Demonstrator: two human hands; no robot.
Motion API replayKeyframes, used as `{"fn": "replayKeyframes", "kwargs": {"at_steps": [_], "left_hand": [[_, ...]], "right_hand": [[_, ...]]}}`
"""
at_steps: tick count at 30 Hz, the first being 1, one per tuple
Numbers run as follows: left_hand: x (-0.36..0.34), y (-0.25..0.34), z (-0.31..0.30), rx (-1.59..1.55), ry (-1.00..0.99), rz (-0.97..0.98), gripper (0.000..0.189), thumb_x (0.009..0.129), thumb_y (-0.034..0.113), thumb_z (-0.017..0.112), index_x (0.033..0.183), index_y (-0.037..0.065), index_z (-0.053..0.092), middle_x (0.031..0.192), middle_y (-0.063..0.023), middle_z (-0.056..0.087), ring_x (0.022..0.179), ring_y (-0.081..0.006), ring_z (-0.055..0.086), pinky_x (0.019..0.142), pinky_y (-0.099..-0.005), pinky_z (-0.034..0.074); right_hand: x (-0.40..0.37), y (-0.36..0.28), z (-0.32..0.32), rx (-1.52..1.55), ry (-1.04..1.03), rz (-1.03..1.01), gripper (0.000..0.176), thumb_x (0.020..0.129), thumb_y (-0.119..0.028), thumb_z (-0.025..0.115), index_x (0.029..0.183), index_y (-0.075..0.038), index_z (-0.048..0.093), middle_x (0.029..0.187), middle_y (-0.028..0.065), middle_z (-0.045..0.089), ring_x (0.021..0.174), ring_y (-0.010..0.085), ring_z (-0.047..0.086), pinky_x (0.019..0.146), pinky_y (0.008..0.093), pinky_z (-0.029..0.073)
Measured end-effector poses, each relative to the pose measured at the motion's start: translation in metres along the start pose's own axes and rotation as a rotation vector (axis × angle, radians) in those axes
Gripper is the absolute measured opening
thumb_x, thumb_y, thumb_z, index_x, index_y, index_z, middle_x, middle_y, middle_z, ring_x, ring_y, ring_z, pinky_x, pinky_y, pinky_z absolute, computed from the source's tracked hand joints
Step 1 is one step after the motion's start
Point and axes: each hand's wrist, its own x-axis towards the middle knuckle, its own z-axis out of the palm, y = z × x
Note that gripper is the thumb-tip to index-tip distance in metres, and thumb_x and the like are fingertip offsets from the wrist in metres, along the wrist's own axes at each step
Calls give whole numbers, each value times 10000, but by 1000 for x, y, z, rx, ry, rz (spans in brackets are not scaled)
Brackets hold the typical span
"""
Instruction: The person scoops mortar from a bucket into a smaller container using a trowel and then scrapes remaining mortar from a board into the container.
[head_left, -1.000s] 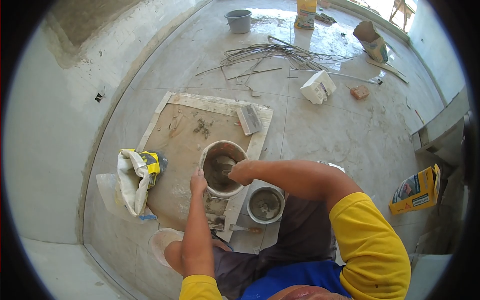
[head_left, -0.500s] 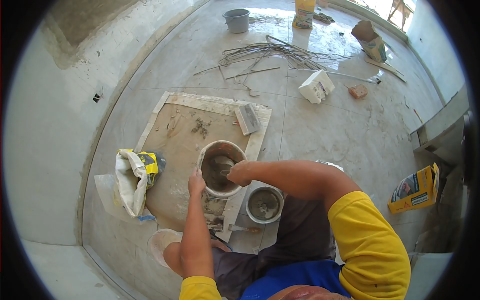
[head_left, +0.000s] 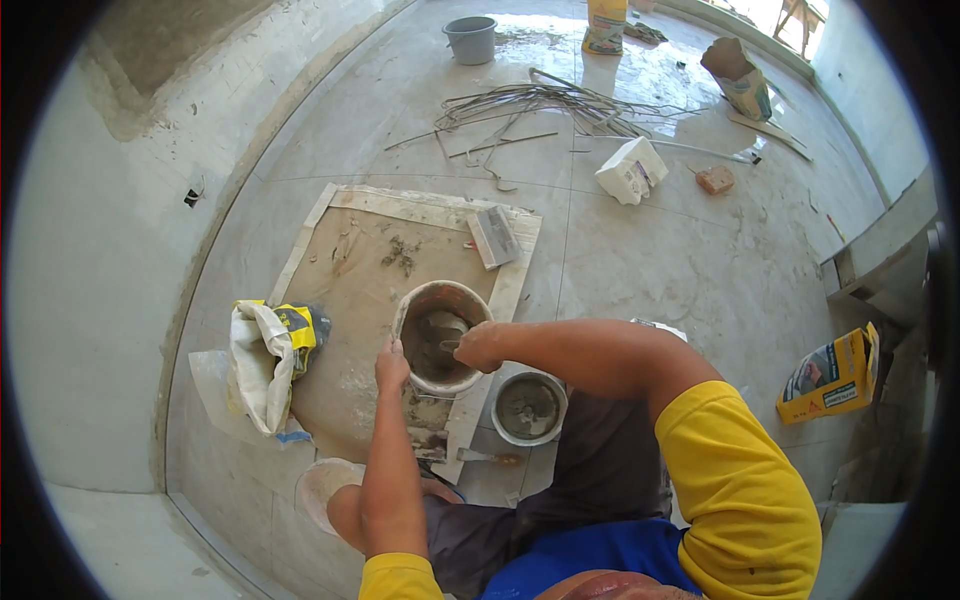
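Note:
A round bucket with grey mix inside stands at the near right part of a dusty board with a pale border. My left hand is closed on the bucket's left rim. At the right rim my right hand is closed round the handle of a trowel, whose blade is down in the bucket. Just to the lower right is a smaller round container holding grey, wet material. A brush lies near the board's lower right edge.
An open white and yellow bag stands left. A flat tool rests on the board's far right corner. Beyond are bundled rods, a grey bucket, a white container and a brick piece. A yellow bag stands right.

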Motion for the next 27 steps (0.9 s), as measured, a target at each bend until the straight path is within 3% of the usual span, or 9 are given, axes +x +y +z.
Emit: {"fn": "replayKeyframes", "kwargs": {"at_steps": [27], "left_hand": [[1,-4,3,27,51,31,389,935,298,402,1250,97,513,1158,-207,574,1077,-379,535,897,-432,410]], "right_hand": [[1,1,2,0,-4,-2,248,724,-38,609,967,1,641,922,183,657,907,319,640,731,418,514]]}}
